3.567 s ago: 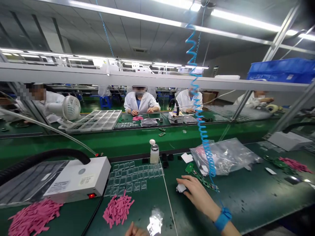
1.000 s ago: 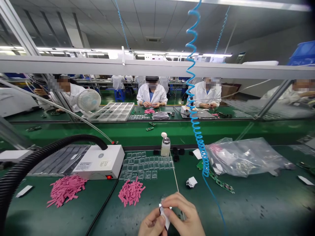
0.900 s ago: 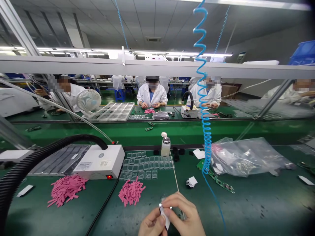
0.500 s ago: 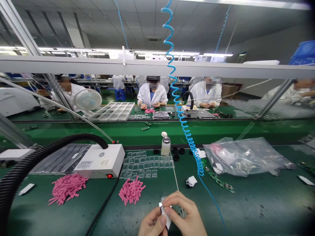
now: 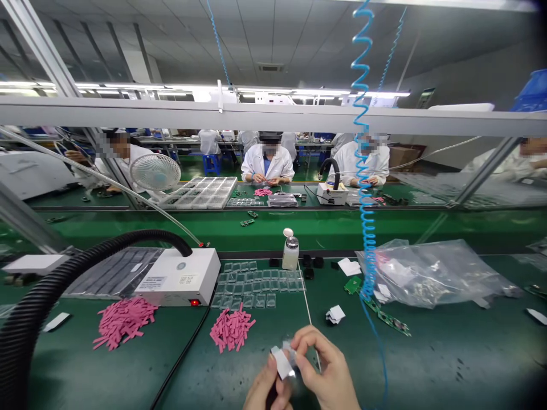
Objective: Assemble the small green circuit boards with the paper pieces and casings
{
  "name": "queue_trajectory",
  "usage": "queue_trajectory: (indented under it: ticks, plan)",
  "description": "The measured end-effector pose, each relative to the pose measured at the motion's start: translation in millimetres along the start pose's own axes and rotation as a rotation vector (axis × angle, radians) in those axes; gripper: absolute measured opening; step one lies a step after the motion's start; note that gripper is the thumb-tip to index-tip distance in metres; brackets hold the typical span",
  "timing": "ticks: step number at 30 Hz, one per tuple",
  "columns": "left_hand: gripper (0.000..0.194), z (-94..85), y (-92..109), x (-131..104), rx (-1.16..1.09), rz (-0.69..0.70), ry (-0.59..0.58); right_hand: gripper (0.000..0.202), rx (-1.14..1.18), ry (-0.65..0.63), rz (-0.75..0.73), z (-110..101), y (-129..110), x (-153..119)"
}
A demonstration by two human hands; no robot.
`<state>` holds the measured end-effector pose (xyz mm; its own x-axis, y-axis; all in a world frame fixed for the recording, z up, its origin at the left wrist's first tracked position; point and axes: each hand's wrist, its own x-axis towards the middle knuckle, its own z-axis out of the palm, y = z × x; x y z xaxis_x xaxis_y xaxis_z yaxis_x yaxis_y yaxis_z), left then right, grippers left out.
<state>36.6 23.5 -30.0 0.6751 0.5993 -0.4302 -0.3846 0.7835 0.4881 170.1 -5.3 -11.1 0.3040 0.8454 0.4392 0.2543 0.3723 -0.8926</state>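
Observation:
My left hand point(image 5: 267, 388) pinches a small white rectangular piece point(image 5: 281, 362) with a dark edge along its side. My right hand point(image 5: 327, 367) has thumb and forefinger closed on a small clear plastic film point(image 5: 289, 348), right beside the white piece. Whether the film still touches the white piece, I cannot tell. To the left of the hands lies a pile of pink strips point(image 5: 233, 328). Behind that pile, rows of clear square pieces point(image 5: 256, 282) rest on the green table. A small stack of white pieces point(image 5: 335, 314) sits beyond my right hand.
A white box point(image 5: 179, 279) with a black hose point(image 5: 98, 250) stands left, near a second pink pile point(image 5: 123, 322). A pump bottle point(image 5: 290, 253) is at the back. A blue coiled hose point(image 5: 365, 228) hangs before a clear plastic bag point(image 5: 436, 270). Co-workers sit opposite.
My fingers have drawn apart: the right hand now holds clear film up beside the white piece. The blue coil has swung right, and the view has shifted slightly.

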Motion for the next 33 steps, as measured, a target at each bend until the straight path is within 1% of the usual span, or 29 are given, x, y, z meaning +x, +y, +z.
queue_trajectory:
  ticks: [2, 4, 6, 7, 10, 12, 14, 17, 20, 21, 23, 25, 27, 30, 33]
  plan:
    - [0.041, -2.5, 3.9, -1.1, -0.148, 0.024, 0.060, 0.014, -0.059, 0.004, 0.088, 1.3, 11.5, -2.0]
    - [0.032, -6.2, 10.4, -4.4, -0.285, 0.085, 0.126, 0.014, -0.170, -0.048, 0.183, 2.0, 24.9, -4.1]
    - [0.021, -10.5, 18.7, -9.5, -0.398, 0.146, 0.177, 0.008, -0.287, -0.115, 0.229, 2.8, 39.0, -7.2]
    - [0.023, -12.6, 23.1, -12.5, -0.443, 0.170, 0.196, 0.006, -0.332, -0.135, 0.226, 3.1, 45.7, -9.1]
    - [0.040, -16.4, 36.1, -22.4, -0.511, 0.202, 0.263, 0.020, -0.463, -0.169, 0.191, 3.7, 60.4, -11.4]
    - [0.043, -16.3, 42.8, -28.7, -0.510, 0.244, 0.315, 0.026, -0.542, -0.188, 0.154, 5.1, 64.6, -6.4]
    - [0.041, -14.6, 47.2, -33.8, -0.485, 0.282, 0.376, 0.027, -0.599, -0.226, 0.115, 10.0, 65.4, 4.6]
    - [0.037, -12.8, 49.5, -37.9, -0.425, 0.267, 0.452, 0.023, -0.647, -0.344, 0.055, 26.8, 64.7, 25.7]
    - [0.030, -14.8, 49.6, -39.5, -0.373, 0.263, 0.447, 0.019, -0.683, -0.468, 0.004, 48.5, 65.6, 42.1]
    - [0.027, -16.2, 49.9, -40.0, -0.366, 0.278, 0.439, 0.017, -0.698, -0.492, -0.006, 54.6, 66.2, 45.7]
    - [0.023, -18.8, 51.5, -41.6, -0.370, 0.323, 0.458, 0.015, -0.725, -0.522, -0.016, 62.7, 67.5, 50.4]
    - [0.024, -20.1, 54.3, -43.8, -0.388, 0.352, 0.520, 0.014, -0.737, -0.547, -0.025, 65.3, 68.9, 53.2]
    - [0.023, -19.6, 57.1, -45.9, -0.397, 0.372, 0.567, 0.013, -0.732, -0.575, -0.033, 63.6, 70.0, 55.3]
    - [0.018, -16.6, 59.1, -47.6, -0.359, 0.411, 0.604, 0.014, -0.709, -0.606, -0.032, 57.3, 70.1, 57.8]
    - [0.011, -13.0, 59.2, -46.9, -0.284, 0.413, 0.692, 0.015, -0.664, -0.614, -0.022, 49.2, 63.8, 58.3]
